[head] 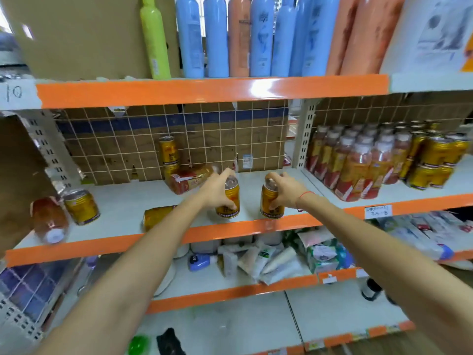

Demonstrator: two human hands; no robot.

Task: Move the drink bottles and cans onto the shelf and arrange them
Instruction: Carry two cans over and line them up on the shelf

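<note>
Cans stand upright near the shelf's orange front edge: the left hand grips one can, the right hand grips another. Both should slide back from that edge, kept upright and aligned.

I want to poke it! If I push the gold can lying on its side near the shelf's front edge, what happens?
The lying can would probably roll, since its round side rests on the smooth shelf. It lies close to the front edge, so it might drop off. Being metal, it should stay stiff.
</note>
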